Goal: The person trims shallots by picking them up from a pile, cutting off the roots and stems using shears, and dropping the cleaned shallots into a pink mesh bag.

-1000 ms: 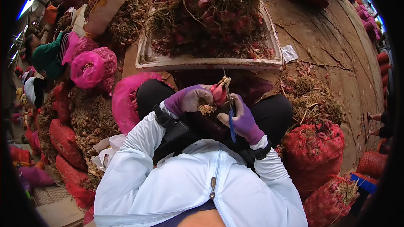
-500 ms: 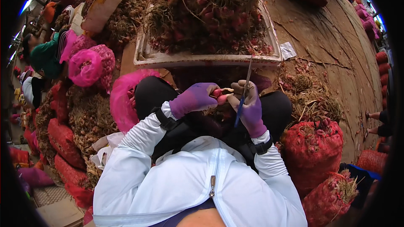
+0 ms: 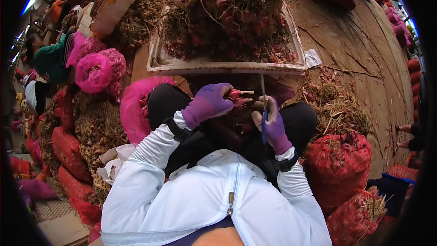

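Note:
My left hand (image 3: 208,104), in a purple glove, is closed around a couple of red shallots (image 3: 236,94). Their pale, trimmed-looking stem ends point right, toward my other hand. My right hand (image 3: 275,127), gloved in purple with greyish fingertips, grips a long, thin-bladed knife (image 3: 264,125) by its blue handle. The blade stands nearly upright and points away from me, a small gap to the right of the stems. Beyond my hands, a white foam tray (image 3: 223,69) is heaped with shallots (image 3: 227,18) and their dry tops.
A pink mesh bag (image 3: 132,109) lies by my left knee. Dry stalks (image 3: 341,109) and a full red mesh sack (image 3: 337,168) are at my right. More sacks (image 3: 68,148) line the left, where a person in green (image 3: 51,61) sits. White scrap (image 3: 312,58) lies beside the tray.
My right hand has drawn slightly away from the shallots, opening a gap, and the knife has tilted more upright. The left hand still holds the shallots, their stems now showing more.

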Available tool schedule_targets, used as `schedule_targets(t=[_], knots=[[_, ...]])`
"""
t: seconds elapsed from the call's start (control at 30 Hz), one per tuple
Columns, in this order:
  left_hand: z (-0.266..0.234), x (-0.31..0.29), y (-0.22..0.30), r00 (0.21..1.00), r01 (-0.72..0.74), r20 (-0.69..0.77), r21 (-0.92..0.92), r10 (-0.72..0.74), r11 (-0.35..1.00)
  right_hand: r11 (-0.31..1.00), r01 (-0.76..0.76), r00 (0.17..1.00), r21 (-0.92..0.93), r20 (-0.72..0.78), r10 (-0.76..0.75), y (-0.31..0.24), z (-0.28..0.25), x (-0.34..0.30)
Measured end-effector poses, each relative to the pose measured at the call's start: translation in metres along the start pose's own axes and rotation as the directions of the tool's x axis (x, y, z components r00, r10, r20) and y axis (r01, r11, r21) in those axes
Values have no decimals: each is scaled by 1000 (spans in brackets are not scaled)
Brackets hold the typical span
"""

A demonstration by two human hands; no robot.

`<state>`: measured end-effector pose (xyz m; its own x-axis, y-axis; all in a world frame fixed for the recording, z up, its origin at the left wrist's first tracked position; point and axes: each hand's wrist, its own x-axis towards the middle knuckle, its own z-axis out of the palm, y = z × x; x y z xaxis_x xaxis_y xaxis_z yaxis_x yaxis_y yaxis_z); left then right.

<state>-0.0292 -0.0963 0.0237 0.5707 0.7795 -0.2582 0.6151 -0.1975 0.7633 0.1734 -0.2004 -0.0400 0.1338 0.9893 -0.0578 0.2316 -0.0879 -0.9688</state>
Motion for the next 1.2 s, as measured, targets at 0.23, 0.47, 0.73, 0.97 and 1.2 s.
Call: schedule_targets(t=[0.23,0.47,0.73,0.97,1.2], knots=[[3,0,-2,978,-113,-157,156,137,981,982,-18,1000,-190,3,18,-7,10,-8],[-1,-1,-1,969,-117,-208,97,135,988,990,-65,997,-127,28,69,-17,9,-11],[10,-6,-1,952,-225,-154,231,264,947,820,-270,950,504,3,311,-7,4,-8],[28,0,-1,765,-563,-74,406,640,720,680,-252,967,689,148,208,-33,14,0],[39,-2,-4,838,-321,-413,153,355,935,641,-142,979,754,13,201,-44,12,-6]])
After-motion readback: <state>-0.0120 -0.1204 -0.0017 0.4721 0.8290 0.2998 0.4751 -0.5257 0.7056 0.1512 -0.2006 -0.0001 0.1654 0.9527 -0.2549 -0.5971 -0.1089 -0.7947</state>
